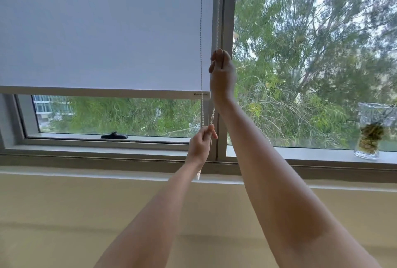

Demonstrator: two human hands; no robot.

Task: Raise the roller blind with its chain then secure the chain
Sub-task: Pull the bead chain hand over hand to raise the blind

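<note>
A pale grey roller blind (103, 31) covers most of the left window pane, its bottom bar (103, 92) hanging a short way above the sill. A white bead chain (201, 37) runs down in front of the blind's right edge, with a second strand along the window frame. My right hand (221, 72) is raised and closed around the frame-side strand. My left hand (202, 144) is lower, near the sill, pinching the chain; a short length hangs below it.
A black window latch (114, 135) sits on the lower frame under the blind. A clear glass vase (370, 131) with dried greenery stands on the sill at far right. The vertical frame post (227, 10) divides the two panes. Below is a beige wall (86, 214).
</note>
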